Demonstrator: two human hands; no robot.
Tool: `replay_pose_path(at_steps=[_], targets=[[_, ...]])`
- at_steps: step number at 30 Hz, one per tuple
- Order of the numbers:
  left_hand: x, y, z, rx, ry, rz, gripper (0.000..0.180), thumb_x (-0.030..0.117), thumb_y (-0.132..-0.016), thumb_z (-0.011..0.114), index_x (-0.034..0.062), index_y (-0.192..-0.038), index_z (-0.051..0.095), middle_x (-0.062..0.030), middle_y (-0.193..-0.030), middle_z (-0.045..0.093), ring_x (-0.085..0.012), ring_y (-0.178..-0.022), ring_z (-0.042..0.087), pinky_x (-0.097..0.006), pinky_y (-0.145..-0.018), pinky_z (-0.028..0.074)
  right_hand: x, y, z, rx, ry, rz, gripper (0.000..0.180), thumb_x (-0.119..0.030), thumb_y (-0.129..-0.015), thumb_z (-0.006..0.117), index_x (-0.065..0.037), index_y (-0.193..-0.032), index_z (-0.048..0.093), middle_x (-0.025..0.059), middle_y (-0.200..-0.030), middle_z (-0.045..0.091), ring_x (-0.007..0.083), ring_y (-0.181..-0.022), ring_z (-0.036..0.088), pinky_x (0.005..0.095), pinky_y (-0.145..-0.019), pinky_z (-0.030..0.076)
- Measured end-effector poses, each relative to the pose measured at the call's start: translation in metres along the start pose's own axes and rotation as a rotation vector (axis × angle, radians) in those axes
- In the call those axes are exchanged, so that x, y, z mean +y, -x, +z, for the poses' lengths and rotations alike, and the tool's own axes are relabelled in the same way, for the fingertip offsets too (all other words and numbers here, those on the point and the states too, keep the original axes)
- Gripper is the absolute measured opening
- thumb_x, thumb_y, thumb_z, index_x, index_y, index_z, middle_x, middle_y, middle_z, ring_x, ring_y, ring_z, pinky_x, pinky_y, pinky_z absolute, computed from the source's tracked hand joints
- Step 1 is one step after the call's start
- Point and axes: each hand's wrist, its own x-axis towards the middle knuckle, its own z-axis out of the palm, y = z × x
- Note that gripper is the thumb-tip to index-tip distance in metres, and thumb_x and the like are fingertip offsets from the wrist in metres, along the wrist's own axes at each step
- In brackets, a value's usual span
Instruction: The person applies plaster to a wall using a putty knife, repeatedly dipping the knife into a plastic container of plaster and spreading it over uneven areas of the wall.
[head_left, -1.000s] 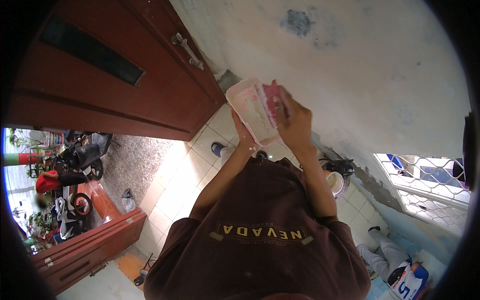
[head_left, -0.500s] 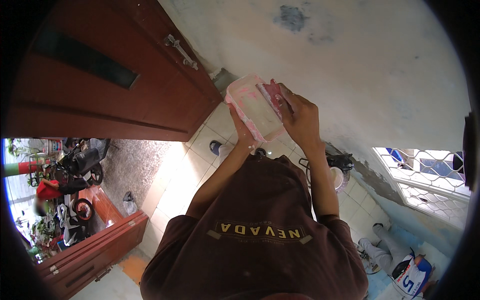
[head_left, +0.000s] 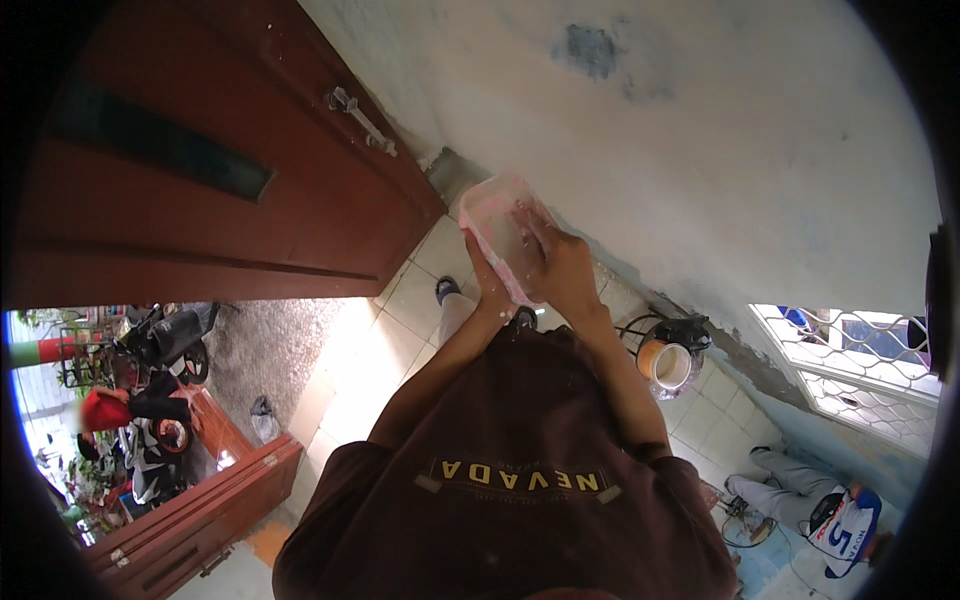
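A shallow, pale rectangular plastic tub [head_left: 478, 243], smeared with pink and white paste, is held out in front of me. My left hand [head_left: 492, 284] grips its near left side from below. Over the tub's right side is my right hand [head_left: 568, 272], closed on a pinkish-red scraper [head_left: 536, 214] that dips into the tub. The scraper is blurred and mostly covered by my fingers. White paste specks dot my left wrist.
A patched wall [head_left: 720, 150] rises ahead and to the right. The brown door [head_left: 180, 230] stands at left, with motorcycles [head_left: 160, 350] and a person outside. A bucket [head_left: 668, 364] sits on the tiled floor at right. Another person [head_left: 840, 530] is low at the far right.
My right hand has moved down and left, taking the scraper from the tub's right rim into the tub. The tub sits slightly lower in view.
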Motion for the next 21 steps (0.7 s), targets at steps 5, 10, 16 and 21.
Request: replay_pose_path(at_steps=[5,10,16,21], targets=[[0.021,-0.023,-0.021,-0.201,0.174,-0.094,0.075,0.068,-0.1,0.032,0.0146,-0.152,0.037,-0.0084,-0.146,0.05,-0.0255,-0.133,0.05,-0.043,-0.112,0.042,-0.028,-0.029,0.007,0.038,-0.026,0.028,0.045,-0.011,-0.085,0.062,-0.003,-0.129,0.062,0.0237,-0.089,0.068,0.0411,-0.076,0.067,0.0478,-0.069,0.055],[0.051,-0.048,-0.015,-0.258,0.219,-0.222,0.066,0.06,-0.101,0.041,0.0157,-0.15,0.04,-0.008,-0.144,0.052,-0.0284,-0.131,0.052,-0.048,-0.111,0.043,-0.031,-0.054,0.024,0.129,0.093,0.001,0.038,-0.008,-0.088,0.062,0.002,-0.125,0.063,0.0226,-0.088,0.069,0.0389,-0.074,0.068,0.0455,-0.064,0.054],[0.102,-0.077,-0.002,-0.354,0.301,-0.394,0.064,0.057,-0.101,0.042,0.0142,-0.149,0.039,-0.0118,-0.144,0.051,-0.0308,-0.128,0.055,-0.051,-0.106,0.048,-0.069,-0.095,0.017,0.352,0.088,0.126,0.033,-0.004,-0.091,0.065,0.003,-0.123,0.066,0.0188,-0.081,0.071,0.0236,-0.062,0.067,0.0322,-0.059,0.052],[0.126,-0.105,-0.012,-0.317,0.278,-0.458,0.07,0.058,-0.099,0.045,0.0127,-0.151,0.036,-0.0126,-0.146,0.05,-0.0311,-0.129,0.054,-0.051,-0.106,0.048,-0.09,-0.106,0.044,0.615,0.177,0.043,0.035,-0.001,-0.086,0.068,0.0,-0.121,0.067,0.0154,-0.08,0.07,0.0279,-0.064,0.066,0.0366,-0.058,0.053]])
